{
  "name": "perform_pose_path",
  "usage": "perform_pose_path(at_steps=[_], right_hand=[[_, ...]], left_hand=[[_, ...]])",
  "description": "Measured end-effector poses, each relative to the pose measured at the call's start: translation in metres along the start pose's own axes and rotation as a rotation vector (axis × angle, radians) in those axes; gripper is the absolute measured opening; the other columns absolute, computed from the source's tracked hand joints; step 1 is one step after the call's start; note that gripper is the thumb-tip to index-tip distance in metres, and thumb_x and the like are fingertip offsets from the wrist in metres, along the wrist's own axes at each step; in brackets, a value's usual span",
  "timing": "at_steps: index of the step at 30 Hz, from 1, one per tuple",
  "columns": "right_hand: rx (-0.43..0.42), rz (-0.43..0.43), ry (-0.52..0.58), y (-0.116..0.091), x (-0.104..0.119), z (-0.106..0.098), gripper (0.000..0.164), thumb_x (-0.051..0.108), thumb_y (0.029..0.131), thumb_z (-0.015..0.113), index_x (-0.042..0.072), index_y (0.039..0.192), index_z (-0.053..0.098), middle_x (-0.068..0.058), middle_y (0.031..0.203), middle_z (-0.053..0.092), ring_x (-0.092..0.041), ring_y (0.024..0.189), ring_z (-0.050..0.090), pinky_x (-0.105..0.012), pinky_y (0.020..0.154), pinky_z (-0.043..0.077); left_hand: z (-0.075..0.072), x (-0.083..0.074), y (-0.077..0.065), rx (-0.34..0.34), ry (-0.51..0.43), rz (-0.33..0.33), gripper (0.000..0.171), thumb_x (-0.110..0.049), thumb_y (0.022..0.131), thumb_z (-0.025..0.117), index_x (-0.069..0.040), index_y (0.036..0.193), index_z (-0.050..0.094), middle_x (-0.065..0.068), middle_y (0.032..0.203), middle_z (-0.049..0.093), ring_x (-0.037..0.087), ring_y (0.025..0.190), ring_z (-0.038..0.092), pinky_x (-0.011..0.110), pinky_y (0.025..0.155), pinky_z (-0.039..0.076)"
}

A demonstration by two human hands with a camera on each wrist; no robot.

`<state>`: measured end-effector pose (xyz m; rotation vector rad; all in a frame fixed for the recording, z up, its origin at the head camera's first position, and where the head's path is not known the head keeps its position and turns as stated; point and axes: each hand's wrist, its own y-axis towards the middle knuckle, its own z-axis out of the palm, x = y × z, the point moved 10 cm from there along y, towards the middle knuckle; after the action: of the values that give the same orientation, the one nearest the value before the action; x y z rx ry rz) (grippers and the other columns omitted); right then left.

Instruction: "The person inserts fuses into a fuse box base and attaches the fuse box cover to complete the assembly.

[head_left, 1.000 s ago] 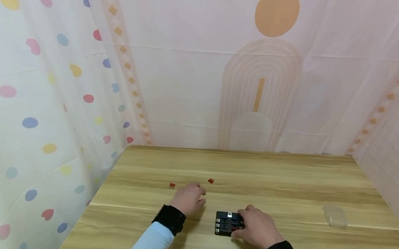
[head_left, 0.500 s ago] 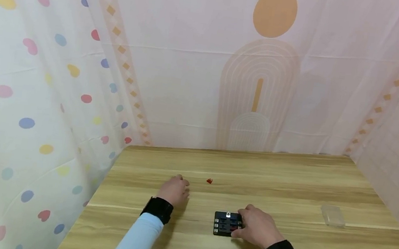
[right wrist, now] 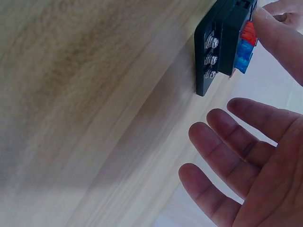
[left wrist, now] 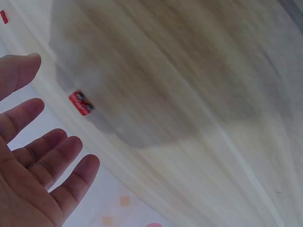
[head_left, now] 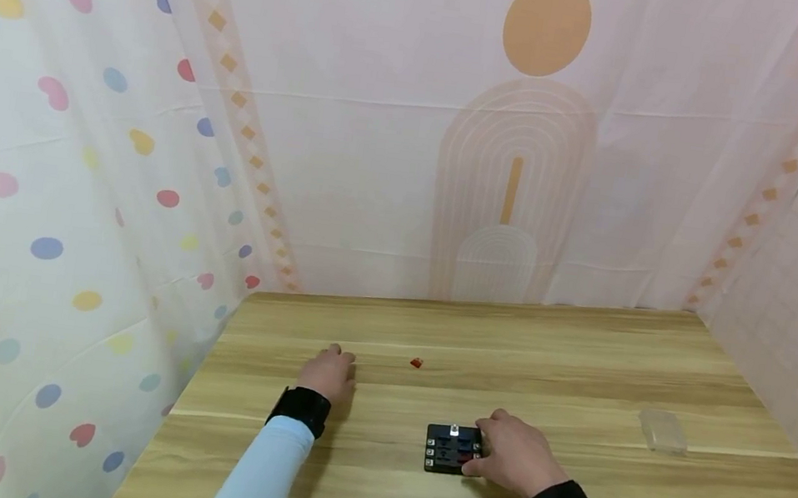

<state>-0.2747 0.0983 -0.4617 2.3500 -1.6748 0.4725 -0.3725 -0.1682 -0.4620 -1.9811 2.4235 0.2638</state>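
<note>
A black fuse block [head_left: 447,449] with screw terminals lies on the table, partly covered by my right hand [head_left: 516,454]. In the right wrist view it carries a red fuse [right wrist: 248,32] and a blue fuse [right wrist: 244,56]. My right thumb [right wrist: 279,40] is at the block beside the red fuse; the other fingers are extended, apart from the block. My left hand [head_left: 328,374] reaches over the table's left part, fingers spread and holding nothing. Near its fingertips lies a red blade fuse [left wrist: 81,103], hidden in the head view. Another red fuse [head_left: 417,362] lies farther right.
A clear plastic cover [head_left: 663,431] lies on the right side of the wooden table [head_left: 567,355]. Patterned curtains [head_left: 351,150] hang behind the table and along both sides. Both wrists wear black bands [head_left: 299,411].
My left hand has moved left and slightly away from me, over to the left red fuse, which it now hides in the head view. My right hand stays at the fuse block.
</note>
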Motion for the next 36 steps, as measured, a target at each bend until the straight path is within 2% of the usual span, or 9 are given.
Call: perform_pose_path(at_steps=[7,11,16,22,25,32,36], right_hand=[[0.007,0.009,0.007,0.0005,-0.004,0.0025,0.067,0.041,0.07,0.088,0.0,0.119,0.068,-0.009,0.105,0.063,-0.021,0.087,0.059,-0.046,0.08,0.052],[0.003,0.01,0.008,-0.0002,-0.0043,0.0026,0.067,0.041,0.07,0.088,0.0,0.119,0.068,-0.009,0.106,0.063,-0.022,0.088,0.06,-0.046,0.08,0.052],[-0.003,0.007,0.011,-0.0008,-0.0041,0.0021,0.068,0.041,0.07,0.088,0.0,0.119,0.068,-0.009,0.105,0.063,-0.022,0.087,0.059,-0.046,0.08,0.052],[-0.001,0.01,0.014,-0.0019,-0.0044,0.0024,0.068,0.041,0.07,0.088,-0.001,0.119,0.068,-0.009,0.106,0.063,-0.023,0.09,0.061,-0.047,0.081,0.052],[-0.001,0.01,0.019,-0.0025,-0.004,0.0019,0.067,0.041,0.07,0.089,-0.001,0.119,0.068,-0.009,0.106,0.063,-0.024,0.09,0.061,-0.047,0.082,0.052],[-0.01,0.001,0.027,-0.0034,-0.0035,0.0006,0.066,0.039,0.069,0.089,-0.001,0.117,0.069,-0.01,0.106,0.063,-0.024,0.089,0.061,-0.047,0.081,0.052],[-0.015,-0.007,0.027,-0.0035,-0.0034,0.0006,0.066,0.039,0.069,0.089,-0.002,0.116,0.069,-0.01,0.104,0.063,-0.023,0.087,0.06,-0.046,0.079,0.052]], left_hand=[[0.0056,0.0058,0.0007,-0.012,0.011,0.001,0.038,-0.013,0.086,0.076,0.001,0.12,0.065,0.023,0.118,0.06,0.041,0.105,0.061,0.053,0.086,0.051],[0.0054,0.0047,-0.0021,0.011,0.019,-0.001,0.032,-0.01,0.089,0.072,0.001,0.118,0.066,0.023,0.117,0.062,0.041,0.103,0.062,0.052,0.085,0.052],[0.0068,0.0026,-0.0034,0.036,0.015,0.003,0.022,-0.007,0.09,0.069,-0.001,0.111,0.069,0.02,0.11,0.065,0.038,0.096,0.065,0.05,0.081,0.053],[0.0081,0.0028,-0.0022,0.011,0.011,0.01,0.007,-0.006,0.089,0.068,-0.002,0.094,0.07,0.016,0.094,0.064,0.034,0.086,0.064,0.048,0.077,0.053],[0.0074,0.0037,-0.0023,0.006,0.016,-0.004,0.003,-0.004,0.089,0.068,-0.002,0.088,0.071,0.013,0.088,0.062,0.031,0.082,0.063,0.046,0.075,0.053],[0.0048,0.008,-0.0038,0.015,0.005,-0.073,0.009,0.003,0.087,0.064,0.001,0.088,0.072,0.014,0.089,0.061,0.031,0.084,0.063,0.044,0.077,0.054],[0.0039,0.0096,-0.0049,0.013,0.007,-0.09,0.008,0.004,0.085,0.063,0.003,0.085,0.071,0.015,0.088,0.061,0.032,0.081,0.063,0.045,0.077,0.054]])
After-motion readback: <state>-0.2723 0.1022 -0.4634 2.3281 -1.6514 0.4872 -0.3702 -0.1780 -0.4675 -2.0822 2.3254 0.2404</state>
